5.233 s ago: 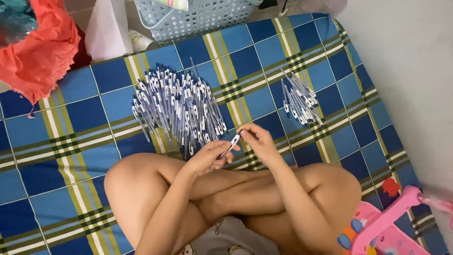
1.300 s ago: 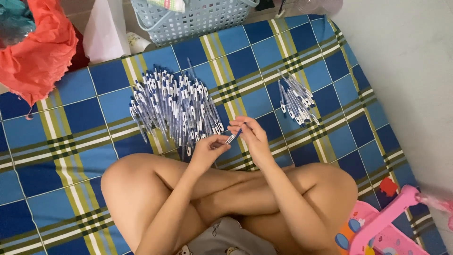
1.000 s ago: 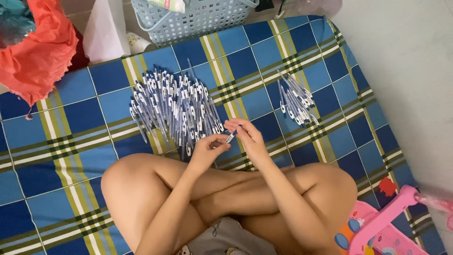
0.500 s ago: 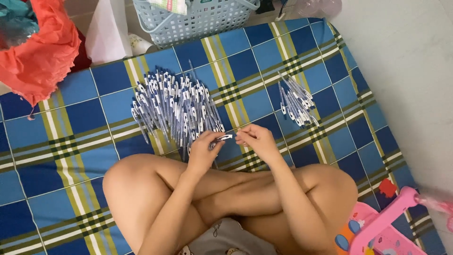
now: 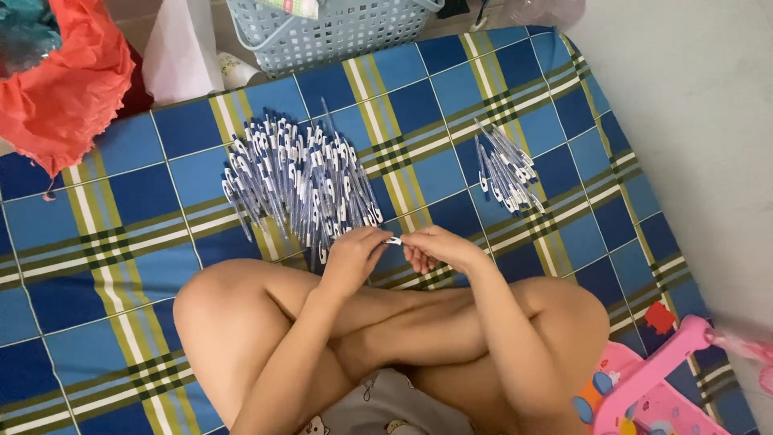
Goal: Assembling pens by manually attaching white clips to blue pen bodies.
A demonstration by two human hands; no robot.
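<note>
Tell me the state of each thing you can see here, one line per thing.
Left hand: pinching one end of a small pen part.
Right hand: gripping the other end.
Small white pen part: held between both hands, mostly hidden.
Large pile of blue-and-white pens: fanned out on the mat.
Smaller bundle of pens: lying apart, to the right.
Blue plaid mat: spread flat.
Pale blue plastic basket: upright.

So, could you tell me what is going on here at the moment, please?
A person sits cross-legged on a blue plaid mat. The left hand and right hand meet over the knees, both pinching one pen between them. A large pile of pens lies just ahead, and a smaller pile lies off to the right. A grey basket stands at the mat's far edge, and a pink toy sits by the right knee.
</note>
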